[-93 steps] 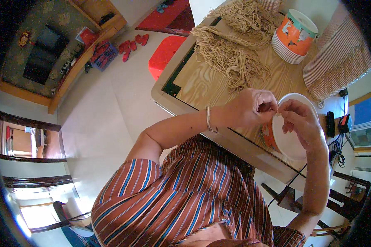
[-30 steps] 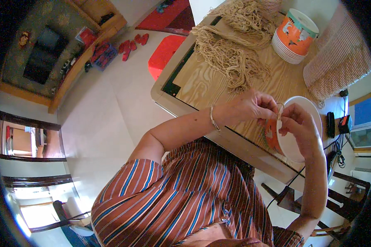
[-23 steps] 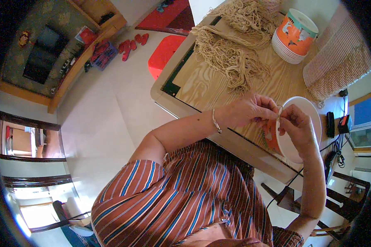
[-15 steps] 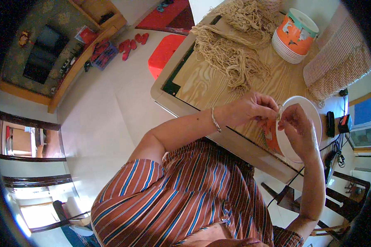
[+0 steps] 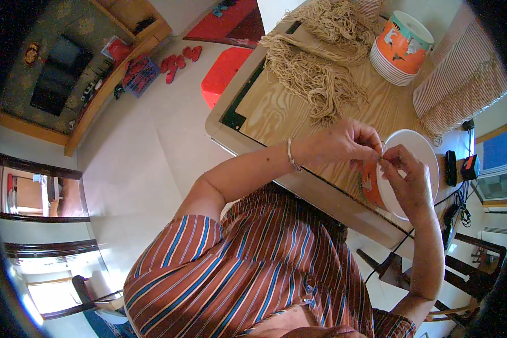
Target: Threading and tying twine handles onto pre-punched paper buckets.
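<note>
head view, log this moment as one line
left hand: pinching cord at bowl rim | right hand: gripping bowl rim | cord pile: on table

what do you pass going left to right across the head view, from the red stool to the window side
red stool → cord pile → left hand → right hand → black device

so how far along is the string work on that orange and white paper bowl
Done: nothing finished shows. In hand: both hands, left hand and right hand, pinch a thin beige string at the rim of the orange and white paper bowl. Left: a large heap of beige cut strings lies on the wooden table, and a stack of matching paper bowls waits untouched.
</note>
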`<state>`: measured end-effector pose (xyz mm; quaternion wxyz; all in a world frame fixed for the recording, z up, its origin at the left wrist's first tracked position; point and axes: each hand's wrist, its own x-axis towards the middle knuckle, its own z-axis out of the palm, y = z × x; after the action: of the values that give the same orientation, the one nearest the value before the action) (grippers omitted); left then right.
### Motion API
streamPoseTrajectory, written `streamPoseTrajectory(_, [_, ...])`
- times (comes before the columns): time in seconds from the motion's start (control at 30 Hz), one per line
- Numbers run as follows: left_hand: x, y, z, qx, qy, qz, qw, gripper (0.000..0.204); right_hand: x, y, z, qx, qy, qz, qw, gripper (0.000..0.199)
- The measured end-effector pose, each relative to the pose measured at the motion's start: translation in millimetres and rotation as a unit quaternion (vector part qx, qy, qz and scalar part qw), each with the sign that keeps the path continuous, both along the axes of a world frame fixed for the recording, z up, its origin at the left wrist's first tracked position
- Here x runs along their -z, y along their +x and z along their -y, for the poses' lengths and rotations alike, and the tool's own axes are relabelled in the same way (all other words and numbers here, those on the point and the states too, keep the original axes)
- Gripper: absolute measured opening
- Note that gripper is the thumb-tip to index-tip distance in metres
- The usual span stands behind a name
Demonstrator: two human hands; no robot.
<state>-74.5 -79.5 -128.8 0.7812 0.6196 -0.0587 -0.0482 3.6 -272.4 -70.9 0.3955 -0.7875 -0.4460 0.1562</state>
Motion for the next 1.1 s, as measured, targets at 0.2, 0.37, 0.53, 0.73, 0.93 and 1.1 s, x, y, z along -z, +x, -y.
streamPoseTrajectory(0.2, [-5.6, 3.3, -2.4, 0.031, 0.064, 0.037, 0.997, 0.015, -2.5, 14.5, 1.6, -0.007, -0.046, -0.213, 0.976, 0.006])
streamPoseTrajectory(0.37, [-11.2, 1.3, -2.2, 0.03, 0.112, 0.042, 0.992, 0.017, -7.5, 22.1, -1.7, -0.019, -0.027, -0.346, 0.938, 0.006])
streamPoseTrajectory(0.53, [-17.7, -4.2, 0.7, -0.001, 0.213, 0.089, 0.973, 0.02, -6.1, 27.3, -2.2, -0.013, -0.019, -0.428, 0.904, 0.009])
streamPoseTrajectory(0.73, [-18.3, -5.4, 7.0, -0.071, 0.266, 0.177, 0.945, 0.016, -5.3, 28.4, -2.1, -0.003, -0.033, -0.447, 0.894, 0.009])
streamPoseTrajectory(0.93, [-21.7, -13.2, 11.1, -0.101, 0.377, 0.23, 0.891, 0.021, -4.7, 28.5, -2.1, -0.008, -0.026, -0.459, 0.888, 0.009])
streamPoseTrajectory(1.1, [-12.7, -16.4, 18.4, -0.161, 0.412, 0.288, 0.85, 0.022, -3.9, 28.8, -4.7, 0.007, -0.037, -0.469, 0.882, 0.01])
